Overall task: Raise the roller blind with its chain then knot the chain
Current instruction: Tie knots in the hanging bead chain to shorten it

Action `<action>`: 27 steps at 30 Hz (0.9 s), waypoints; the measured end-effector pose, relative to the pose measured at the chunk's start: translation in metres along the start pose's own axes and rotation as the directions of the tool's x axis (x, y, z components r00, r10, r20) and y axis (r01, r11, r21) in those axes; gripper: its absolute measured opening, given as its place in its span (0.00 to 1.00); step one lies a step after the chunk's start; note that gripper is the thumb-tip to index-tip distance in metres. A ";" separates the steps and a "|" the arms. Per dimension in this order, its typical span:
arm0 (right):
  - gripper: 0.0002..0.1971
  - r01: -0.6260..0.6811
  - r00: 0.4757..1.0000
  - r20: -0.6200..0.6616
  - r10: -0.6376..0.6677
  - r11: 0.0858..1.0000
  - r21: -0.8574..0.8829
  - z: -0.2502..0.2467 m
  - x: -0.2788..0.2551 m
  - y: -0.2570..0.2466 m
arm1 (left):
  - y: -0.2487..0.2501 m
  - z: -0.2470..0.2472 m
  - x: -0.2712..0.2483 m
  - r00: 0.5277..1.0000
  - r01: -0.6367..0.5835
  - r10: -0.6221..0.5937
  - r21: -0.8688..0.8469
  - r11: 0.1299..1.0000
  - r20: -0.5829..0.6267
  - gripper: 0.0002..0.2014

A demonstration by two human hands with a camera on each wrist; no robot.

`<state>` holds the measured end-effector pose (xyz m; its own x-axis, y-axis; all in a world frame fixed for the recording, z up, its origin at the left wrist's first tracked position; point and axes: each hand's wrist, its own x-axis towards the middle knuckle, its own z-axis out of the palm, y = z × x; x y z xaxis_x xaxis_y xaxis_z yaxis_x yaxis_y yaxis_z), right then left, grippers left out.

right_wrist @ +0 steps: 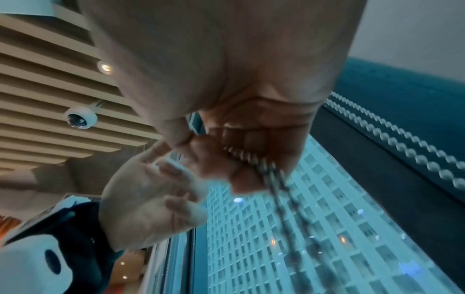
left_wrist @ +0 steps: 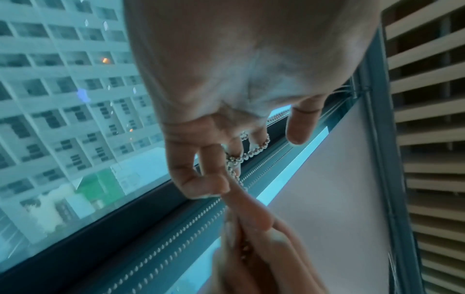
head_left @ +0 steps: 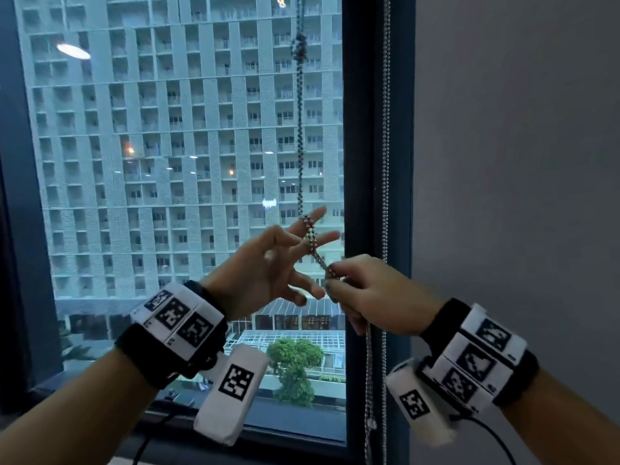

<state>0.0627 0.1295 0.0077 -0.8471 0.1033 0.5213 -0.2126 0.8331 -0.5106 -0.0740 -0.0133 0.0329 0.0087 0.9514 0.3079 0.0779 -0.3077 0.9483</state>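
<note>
A doubled metal bead chain (head_left: 301, 146) hangs in front of the bare window glass, with a knot (head_left: 298, 48) high up in it. The blind itself is out of the head view. My left hand (head_left: 312, 250) has its fingers spread and straight, and the chain loops round two of them (left_wrist: 254, 151). From there the chain runs down to my right hand (head_left: 335, 280), which pinches it between thumb and fingers (right_wrist: 251, 159). The slack drops below the right hand (head_left: 369, 364). The two hands almost touch.
A second bead chain (head_left: 385, 129) hangs straight along the dark window frame (head_left: 362, 162). A grey wall (head_left: 503, 162) stands to the right. Overhead is a slatted ceiling with a dome camera (right_wrist: 80, 117). Cables trail from both wristbands.
</note>
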 end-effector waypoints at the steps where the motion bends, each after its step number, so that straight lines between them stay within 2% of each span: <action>1: 0.12 0.057 0.996 -0.067 -0.065 0.991 -0.120 -0.002 -0.003 -0.002 | 0.001 -0.002 -0.001 0.999 0.008 -0.006 0.051 0.999 -0.041 0.29; 3: 0.09 0.163 0.944 -0.227 -0.241 0.934 -0.318 -0.005 -0.003 -0.008 | 0.001 -0.001 -0.001 0.995 0.038 -0.023 0.156 0.987 -0.094 0.26; 5: 0.09 0.236 0.888 -0.274 -0.369 0.877 -0.419 -0.006 0.002 -0.014 | 0.003 0.006 0.001 0.993 0.072 -0.049 0.227 0.971 -0.106 0.25; 8: 0.09 0.242 0.862 -0.318 -0.396 0.871 -0.428 -0.005 0.009 -0.015 | 0.006 0.019 0.004 0.990 0.110 -0.077 0.303 0.947 -0.117 0.30; 11: 0.04 0.207 0.866 -0.380 -0.326 0.924 -0.323 0.001 0.007 -0.013 | 0.008 0.030 0.005 0.989 0.121 -0.084 0.339 0.933 -0.122 0.35; 15: 0.10 0.192 0.866 -0.455 -0.208 0.978 -0.080 0.002 0.007 -0.015 | 0.008 0.036 0.006 0.990 0.107 -0.068 0.338 0.935 -0.126 0.35; 18: 0.13 0.119 0.881 -0.467 -0.076 0.991 0.064 -0.002 0.009 -0.020 | 0.009 0.034 0.006 0.990 0.098 -0.061 0.304 0.948 -0.129 0.35; 20: 0.12 0.063 0.888 -0.459 0.027 0.982 0.180 -0.004 0.012 -0.021 | 0.010 0.034 0.006 0.992 0.079 -0.045 0.297 0.951 -0.119 0.35; 23: 0.07 0.020 0.860 -0.496 0.118 0.965 0.263 -0.003 0.016 -0.019 | 0.009 0.041 0.006 0.995 0.052 -0.020 0.329 0.943 -0.099 0.35; 27: 0.03 -0.008 0.840 -0.476 0.261 0.882 0.471 0.002 0.020 -0.017 | 0.007 0.049 0.008 0.998 0.038 -0.014 0.373 0.927 -0.067 0.30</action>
<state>0.0488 0.1158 0.0255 -0.5354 0.5630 0.6296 -0.4106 0.4779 -0.7766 -0.0247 -0.0070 0.0385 -0.0588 0.9525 0.2987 0.4441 -0.2431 0.8624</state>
